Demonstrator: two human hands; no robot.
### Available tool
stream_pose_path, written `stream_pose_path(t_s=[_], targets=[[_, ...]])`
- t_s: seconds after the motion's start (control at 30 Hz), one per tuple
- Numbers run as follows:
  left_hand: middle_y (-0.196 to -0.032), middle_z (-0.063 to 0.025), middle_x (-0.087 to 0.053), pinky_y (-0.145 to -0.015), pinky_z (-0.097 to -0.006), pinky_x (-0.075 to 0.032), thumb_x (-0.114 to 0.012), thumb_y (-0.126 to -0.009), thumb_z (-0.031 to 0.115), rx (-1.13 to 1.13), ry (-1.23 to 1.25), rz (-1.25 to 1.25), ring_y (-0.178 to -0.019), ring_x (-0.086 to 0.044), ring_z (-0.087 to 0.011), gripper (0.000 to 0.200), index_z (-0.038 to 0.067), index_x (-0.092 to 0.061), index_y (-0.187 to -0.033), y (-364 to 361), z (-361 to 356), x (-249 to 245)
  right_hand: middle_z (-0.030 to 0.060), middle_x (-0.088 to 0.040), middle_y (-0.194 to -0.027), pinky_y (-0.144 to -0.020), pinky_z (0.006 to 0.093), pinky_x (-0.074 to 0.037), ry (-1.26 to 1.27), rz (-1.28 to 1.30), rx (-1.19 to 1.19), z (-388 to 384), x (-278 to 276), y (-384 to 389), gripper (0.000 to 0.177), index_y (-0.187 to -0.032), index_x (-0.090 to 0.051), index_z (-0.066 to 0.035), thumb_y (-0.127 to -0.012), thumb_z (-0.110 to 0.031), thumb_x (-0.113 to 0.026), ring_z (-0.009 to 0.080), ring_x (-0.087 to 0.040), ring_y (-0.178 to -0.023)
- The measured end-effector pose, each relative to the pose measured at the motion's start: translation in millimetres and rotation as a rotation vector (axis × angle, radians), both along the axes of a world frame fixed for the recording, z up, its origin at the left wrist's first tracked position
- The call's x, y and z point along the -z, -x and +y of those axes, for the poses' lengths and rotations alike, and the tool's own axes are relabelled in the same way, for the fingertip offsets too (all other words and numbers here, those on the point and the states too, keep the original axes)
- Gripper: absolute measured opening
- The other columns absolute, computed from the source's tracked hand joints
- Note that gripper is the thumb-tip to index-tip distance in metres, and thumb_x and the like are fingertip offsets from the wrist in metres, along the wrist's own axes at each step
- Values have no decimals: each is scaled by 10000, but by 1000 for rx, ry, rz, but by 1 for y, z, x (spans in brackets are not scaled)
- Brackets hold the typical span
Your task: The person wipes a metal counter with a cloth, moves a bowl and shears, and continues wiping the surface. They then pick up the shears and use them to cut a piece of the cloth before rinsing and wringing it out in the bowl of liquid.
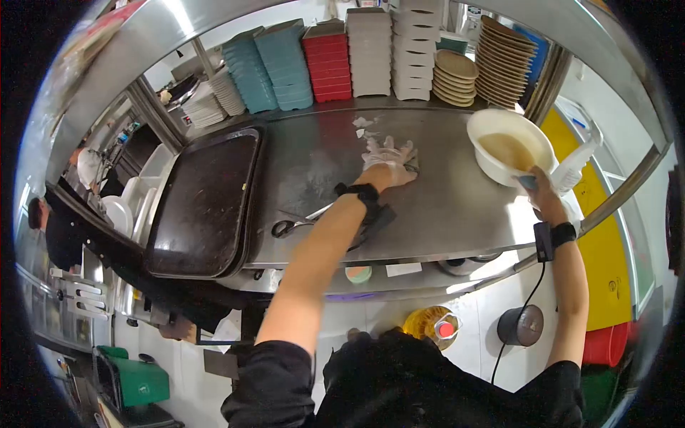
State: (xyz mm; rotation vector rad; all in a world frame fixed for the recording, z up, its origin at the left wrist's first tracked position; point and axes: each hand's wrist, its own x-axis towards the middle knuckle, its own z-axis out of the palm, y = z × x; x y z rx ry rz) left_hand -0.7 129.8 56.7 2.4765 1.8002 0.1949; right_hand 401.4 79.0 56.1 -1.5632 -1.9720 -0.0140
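Note:
My left hand [389, 162], covered at the fingers by clear, crinkled plastic that looks like a glove, lies on the steel counter [442, 214] with its fingers spread. White scraps [362, 123] lie just beyond it. My right hand [548, 192] is closed on a small blue-grey piece [528, 182] at the near rim of a cream bowl [485, 153]; its kind cannot be made out. Cloudy brownish liquid [506, 150] stands in the bowl. Black-handled scissors [284, 228] lie left of my left forearm, partly hidden.
Dark trays [203, 207] are stacked at the left. Along the back stand teal containers [285, 64], red containers [327, 60], white containers [369, 53] and brown plates [503, 64]. A clear plastic bottle [574, 164] stands right of the bowl. An oil jug [428, 324] is on the floor.

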Motion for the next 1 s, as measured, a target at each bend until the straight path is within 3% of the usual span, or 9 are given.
stream_pose_path(t_s=[0.13, 0.23, 0.4, 0.53, 0.63, 0.83, 0.9, 0.97, 1.0], targets=[[-1406, -157, -448, -1035, -451, -400, -534, -871, 356, -20, 14, 109, -1289, -402, -412, 559, 180, -452, -1395, -6, 22, 14, 151, -599, -1029, -772, 260, -543, -101, -99, -90, 37, 52, -59, 292, -1107, -511, -4, -904, -164, -648, 228, -632, -920], [-1267, -149, -534, -945, -414, -487, -485, -906, 291, 109, 37, 142, -1185, -499, -357, 430, 129, -509, -1303, 1, 8, 10, 142, -598, -1035, -780, 247, -555, -271, -686, -76, 45, 68, -59, 267, -1096, -514, 1, -919, -166, -623, 211, -624, -921], [-1085, -163, -600, -890, -358, -505, -512, -902, 140, 269, 6, -53, -1023, -599, -308, 230, 90, -643, -1085, 46, -21, -1, 144, -664, -933, -789, 315, -553, 515, 1626, -93, 12, 31, 15, 521, -1098, -587, 10, -900, -470, -622, 218, -657, -828], [-1295, -128, -578, -931, -334, -495, -513, -941, 117, 292, -132, -261, -1121, -585, -250, 318, 27, -616, -1228, 188, 34, 80, 136, -674, -932, -718, 314, -546, 650, 1465, -32, -35, 38, 33, 633, -1177, -533, 12, -919, -567, -531, 185, -655, -779], [-1331, -112, -567, -970, -325, -477, -500, -932, 64, 45, 163, -247, -1152, -578, -240, 353, 12, -586, -1270, 262, 50, 104, 128, -677, -935, -696, 312, -549, 622, 1216, -127, -74, 22, 91, 578, -1297, -484, -37, -952, -500, -511, 187, -662, -799], [-1333, -139, -559, -946, -292, -468, -509, -925, 48, 170, 40, 620, -1140, -568, -211, 406, 2, -526, -1328, 255, -16, 50, 88, -686, -980, -722, 328, -545, 356, 411, -524, -85, -13, 225, 362, -1253, -579, -120, -938, -297, -585, 201, -663, -803], [-1348, -121, -555, -918, -286, -475, -493, -928, 55, 173, 172, 260, -1111, -579, -206, 404, 23, -534, -1329, 228, -47, -9, 84, -686, -976, -745, 371, -537, 71, 83, -667, -78, -14, 273, 355, -1190, -601, -108, -899, -312, -609, 270, -665, -824], [-1202, -11, -658, -925, -264, -485, -475, -933, 185, 135, -10, 65, -1094, -620, -163, 323, 167, -633, -1214, 292, 4, 69, 94, -677, -985, -801, 399, -517, 49, -58, -713, -71, -10, 321, 347, -1133, -629, -117, -867, -341, -632, 288, -641, -922], [-1257, 2, -611, -942, -269, -477, -479, -933, 194, 58, 77, 132, -1128, -594, -158, 335, 178, -614, -1239, 271, -20, 34, 105, -668, -1000, -842, 407, -501, 93, -159, -682, -71, -14, 343, 332, -1110, -648, -140, -859, -357, -641, 272, -618, -1001]])
